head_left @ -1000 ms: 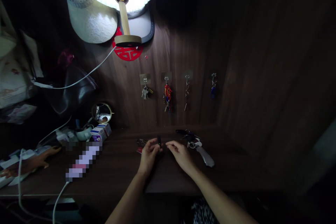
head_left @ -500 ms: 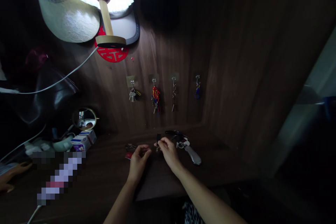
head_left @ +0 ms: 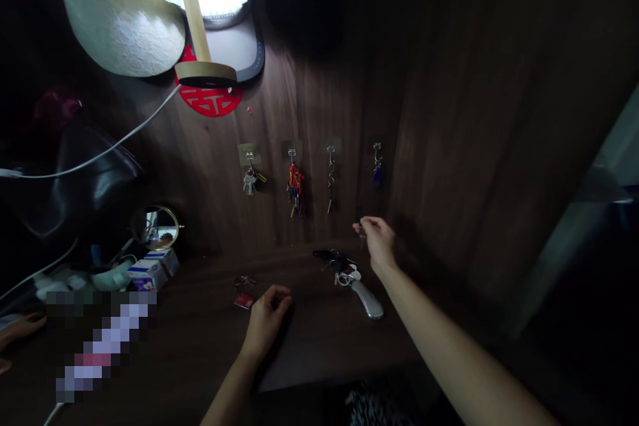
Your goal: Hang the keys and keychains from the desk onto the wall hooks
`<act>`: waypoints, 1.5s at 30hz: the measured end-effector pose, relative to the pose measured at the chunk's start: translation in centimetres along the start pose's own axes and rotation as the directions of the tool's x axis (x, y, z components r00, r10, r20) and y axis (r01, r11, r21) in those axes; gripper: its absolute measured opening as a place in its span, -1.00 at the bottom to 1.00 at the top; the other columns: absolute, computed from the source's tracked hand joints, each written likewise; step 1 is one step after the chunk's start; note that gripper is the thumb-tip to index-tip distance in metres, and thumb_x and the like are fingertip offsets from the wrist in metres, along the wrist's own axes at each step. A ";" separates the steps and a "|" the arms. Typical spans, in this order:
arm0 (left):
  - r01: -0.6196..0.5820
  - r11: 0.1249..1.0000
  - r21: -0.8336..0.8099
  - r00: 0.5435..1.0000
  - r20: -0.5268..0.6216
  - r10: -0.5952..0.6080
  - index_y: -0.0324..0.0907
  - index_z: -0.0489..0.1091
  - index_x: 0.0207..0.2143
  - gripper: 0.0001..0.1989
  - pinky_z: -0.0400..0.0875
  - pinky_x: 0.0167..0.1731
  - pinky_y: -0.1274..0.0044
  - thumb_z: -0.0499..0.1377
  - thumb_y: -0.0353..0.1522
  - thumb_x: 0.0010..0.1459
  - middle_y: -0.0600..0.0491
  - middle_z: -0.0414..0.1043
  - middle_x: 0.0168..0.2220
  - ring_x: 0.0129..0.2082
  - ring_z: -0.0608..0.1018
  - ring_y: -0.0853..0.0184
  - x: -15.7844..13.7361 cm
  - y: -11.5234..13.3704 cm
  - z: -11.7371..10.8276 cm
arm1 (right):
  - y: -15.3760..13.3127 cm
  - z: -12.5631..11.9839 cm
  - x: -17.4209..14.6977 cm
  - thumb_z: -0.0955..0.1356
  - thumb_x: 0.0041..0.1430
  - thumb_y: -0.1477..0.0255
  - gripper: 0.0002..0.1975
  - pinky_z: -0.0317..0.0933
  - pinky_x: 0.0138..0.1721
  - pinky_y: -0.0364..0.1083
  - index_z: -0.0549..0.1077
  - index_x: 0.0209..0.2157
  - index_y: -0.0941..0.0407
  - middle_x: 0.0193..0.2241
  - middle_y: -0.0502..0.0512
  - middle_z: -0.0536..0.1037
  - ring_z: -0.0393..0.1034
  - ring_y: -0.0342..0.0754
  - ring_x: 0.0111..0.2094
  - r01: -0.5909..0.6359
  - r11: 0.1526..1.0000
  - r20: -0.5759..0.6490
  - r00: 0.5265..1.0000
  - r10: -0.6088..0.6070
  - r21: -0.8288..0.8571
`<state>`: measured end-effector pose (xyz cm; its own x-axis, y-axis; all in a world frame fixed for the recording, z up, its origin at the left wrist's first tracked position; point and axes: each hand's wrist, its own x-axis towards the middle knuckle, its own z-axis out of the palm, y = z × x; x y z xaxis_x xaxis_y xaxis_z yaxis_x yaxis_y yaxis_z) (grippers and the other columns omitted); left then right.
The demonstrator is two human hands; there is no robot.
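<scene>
My right hand [head_left: 379, 243] is raised in front of the wooden back panel, below the rightmost hook. Its fingertips pinch some small dark keys [head_left: 362, 234], partly hidden and blurred. My left hand [head_left: 269, 311] rests on the shelf, loosely curled, with a gap between thumb and fingers and nothing visible in it. Just left of it lie a red tag [head_left: 244, 301] and a small key ring [head_left: 245, 281]. Between my hands, a bunch of keys [head_left: 344, 277] with a silver handle-like piece [head_left: 368, 299] lies on the shelf.
Hooks on the panel carry silver keys [head_left: 250, 182], keys with red cord [head_left: 295, 190], a thin metal chain [head_left: 330, 190] and a blue fob [head_left: 377, 176]. A lit lamp [head_left: 200, 26], round mirror [head_left: 160, 246], small boxes [head_left: 150, 273] and another person's hand [head_left: 24, 327] are leftward.
My right hand has moved right and up from the shelf, carrying the keys away from my left hand. My left hand has stayed almost in place. The view has shifted slightly.
</scene>
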<state>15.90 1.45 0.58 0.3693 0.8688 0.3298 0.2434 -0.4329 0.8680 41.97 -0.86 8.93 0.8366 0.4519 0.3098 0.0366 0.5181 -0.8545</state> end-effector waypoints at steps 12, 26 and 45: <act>0.003 0.997 0.075 0.999 0.049 -0.007 -0.15 0.40 -0.36 -0.81 0.34 -0.35 0.56 0.08 -0.26 0.03 0.10 0.49 -0.43 -0.39 0.51 0.33 0.0 0.2 0.1 | -3.6 1.6 5.7 0.44 -0.24 0.40 -0.82 0.17 -0.61 -0.29 0.40 -0.55 0.15 -0.66 -0.06 0.49 0.36 -0.24 -0.61 0.127 0.991 -0.074 0.990 -0.124 0.032; 0.002 0.997 0.072 1.000 0.021 -0.004 -0.15 0.40 -0.39 -0.84 0.33 -0.36 0.57 0.08 -0.29 0.03 0.11 0.48 -0.46 -0.41 0.51 0.35 0.1 0.1 0.2 | -4.7 9.5 7.4 0.36 -0.09 0.52 -0.96 0.11 -0.62 -0.29 0.39 -0.53 0.17 -0.64 -0.05 0.49 0.32 -0.26 -0.62 0.117 0.992 0.071 0.991 -0.114 -0.042; 0.017 0.998 0.055 1.000 0.023 -0.018 -0.16 0.40 -0.40 -0.83 0.31 -0.39 0.60 0.07 -0.29 0.04 0.10 0.49 -0.45 -0.43 0.49 0.37 0.3 0.2 0.2 | -2.7 9.6 8.4 0.35 -0.10 0.47 -0.96 0.30 -0.41 -0.15 0.38 -0.51 0.15 -0.59 -0.03 0.50 0.44 -0.12 -0.45 0.360 0.933 0.020 0.933 -0.360 -0.016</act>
<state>16.23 1.63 0.78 0.3852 0.8709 0.3052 0.2989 -0.4307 0.8516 43.68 8.52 17.79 0.7563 0.2497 0.6047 0.3441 0.6344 -0.6922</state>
